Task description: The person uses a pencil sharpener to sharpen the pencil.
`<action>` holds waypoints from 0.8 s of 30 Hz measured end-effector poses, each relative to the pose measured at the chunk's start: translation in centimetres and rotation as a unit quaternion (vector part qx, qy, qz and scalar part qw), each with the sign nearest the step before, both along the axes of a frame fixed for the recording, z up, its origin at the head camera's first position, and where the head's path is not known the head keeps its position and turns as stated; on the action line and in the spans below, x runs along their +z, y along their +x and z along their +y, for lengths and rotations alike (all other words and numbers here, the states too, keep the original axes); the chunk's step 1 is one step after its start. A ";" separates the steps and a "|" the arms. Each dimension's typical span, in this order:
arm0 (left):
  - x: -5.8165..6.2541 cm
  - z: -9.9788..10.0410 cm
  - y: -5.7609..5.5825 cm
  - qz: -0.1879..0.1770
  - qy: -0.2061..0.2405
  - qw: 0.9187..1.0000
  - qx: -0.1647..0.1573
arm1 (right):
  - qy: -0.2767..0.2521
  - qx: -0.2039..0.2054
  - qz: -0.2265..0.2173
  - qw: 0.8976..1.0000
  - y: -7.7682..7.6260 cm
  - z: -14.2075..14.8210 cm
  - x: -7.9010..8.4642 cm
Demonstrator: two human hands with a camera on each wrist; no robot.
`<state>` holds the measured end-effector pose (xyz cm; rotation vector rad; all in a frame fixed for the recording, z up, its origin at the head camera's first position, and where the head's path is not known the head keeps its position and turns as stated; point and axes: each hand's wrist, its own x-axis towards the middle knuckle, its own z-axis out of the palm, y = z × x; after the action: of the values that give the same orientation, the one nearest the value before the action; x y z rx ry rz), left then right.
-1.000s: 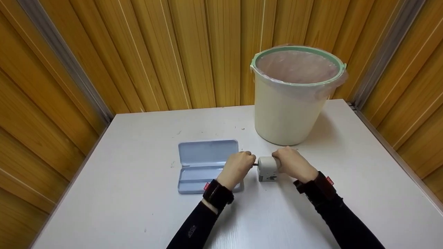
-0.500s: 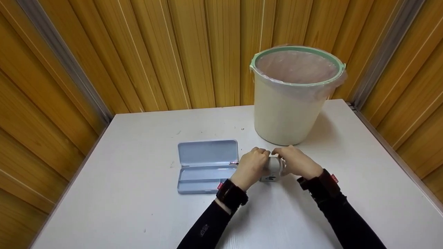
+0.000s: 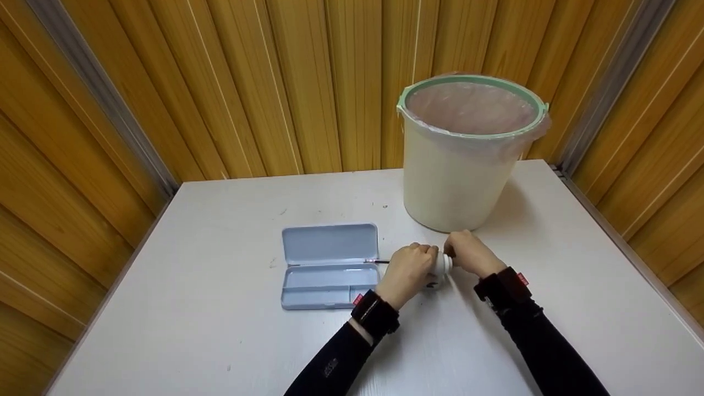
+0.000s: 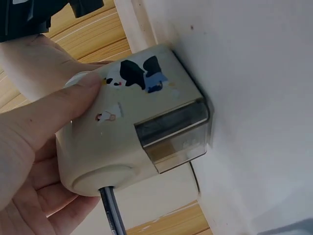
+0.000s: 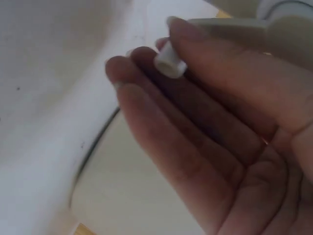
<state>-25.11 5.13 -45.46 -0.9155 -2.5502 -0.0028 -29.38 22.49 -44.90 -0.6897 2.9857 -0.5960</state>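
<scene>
My left hand grips the body of a white crank pencil sharpener, thumb along one side and fingers curled beneath in the left wrist view. Bird pictures and a clear shavings drawer show on its faces. A dark pencil sticks out of the sharpener's hole, its far end over the open pencil case in the head view. At the opposite end, my right hand pinches the small white knob of the crank handle between thumb and fingers.
The light blue pencil case lies left of the sharpener, its lid folded back. Behind the hands stands a tall cream bin with a green rim and pink liner. Ribbed wooden walls enclose the white table.
My left hand has gone from the pencil to the sharpener's body, moving right. My right hand has shifted from the sharpener's end to its crank knob. The pencil stays in the hole.
</scene>
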 end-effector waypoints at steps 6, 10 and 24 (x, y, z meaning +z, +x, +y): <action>-0.2 0.2 0.2 0.008 0.002 1.000 0.004 | 0.001 0.001 -0.005 1.000 -0.5 0.1 -0.6; -0.3 0.2 0.2 0.017 0.013 1.000 0.007 | 0.008 0.017 -0.026 0.999 -0.4 0.2 -0.8; -0.6 0.2 0.1 -0.005 0.051 0.999 0.013 | -0.041 0.008 -0.073 0.996 1.7 0.9 -1.1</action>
<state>-24.99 5.31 -46.05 -0.8457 -2.5454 -0.1281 -27.66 23.36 -45.98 -0.6451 2.8322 -0.7374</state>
